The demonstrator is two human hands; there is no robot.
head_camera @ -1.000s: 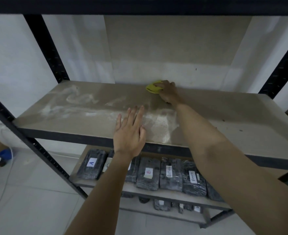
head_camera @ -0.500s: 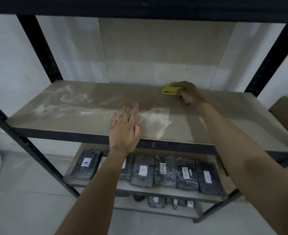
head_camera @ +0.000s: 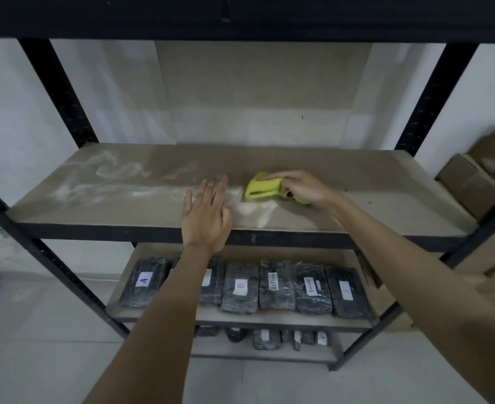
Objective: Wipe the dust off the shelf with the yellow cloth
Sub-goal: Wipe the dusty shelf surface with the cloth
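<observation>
On shelf (head_camera: pixel 386 211): R hand (head_camera: pixel 301 188) clamped on yellow cloth (head_camera: pixel 262 188), L hand (head_camera: pixel 207 217) fingers spread, empty. Right of cloth looks clean; dust (head_camera: pixel 100 182) left of it remains, approx half done.

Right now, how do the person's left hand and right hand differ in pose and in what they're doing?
The left hand is open, fingers straight, holding nothing, at the front edge of the brown board shelf. The right hand is curled on the crumpled yellow cloth, farther back, beside white dust. Both are bare and reach over the same shelf.
</observation>
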